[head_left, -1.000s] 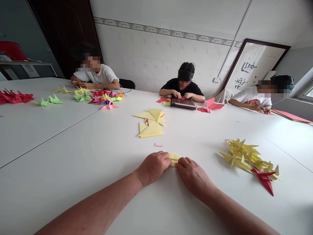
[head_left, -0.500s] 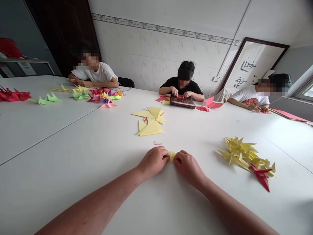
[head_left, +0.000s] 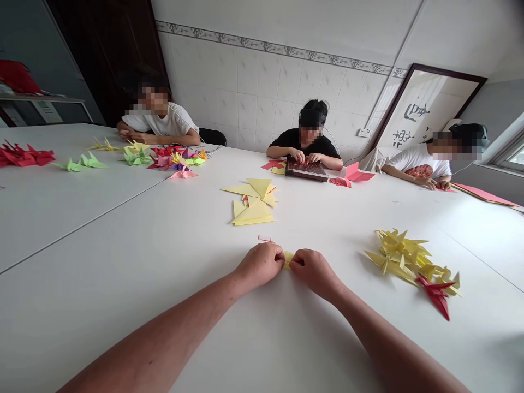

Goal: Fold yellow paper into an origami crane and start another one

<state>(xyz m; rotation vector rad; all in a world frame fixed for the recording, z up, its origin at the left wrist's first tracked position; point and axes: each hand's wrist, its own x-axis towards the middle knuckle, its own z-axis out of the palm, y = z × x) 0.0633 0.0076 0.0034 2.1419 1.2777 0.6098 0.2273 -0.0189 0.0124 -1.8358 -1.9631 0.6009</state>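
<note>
Between my hands is a small piece of yellow folded paper (head_left: 288, 258), mostly covered by my fingers. My left hand (head_left: 262, 263) pinches its left side, fingers closed. On the opposite side my right hand (head_left: 313, 268) grips it the same way, the fingertips close to those of the left. Both hands rest low at the white table (head_left: 229, 349). Just beyond them lies a pile of yellow paper triangles (head_left: 254, 210) with bits of red showing. A heap of yellow origami cranes (head_left: 403, 254) sits to the right, with a red crane (head_left: 436, 295) at its near edge.
Colourful cranes (head_left: 176, 158) and red cranes (head_left: 24, 155) lie at the far left. Across the table, a person in black works at a paper trimmer (head_left: 307, 169) beside red paper (head_left: 358, 173). Two other people in white sit at the far left and right.
My hands stay closed on the yellow paper and have barely shifted. The view has tilted slightly. The person at the trimmer has moved a hand a little to the right.
</note>
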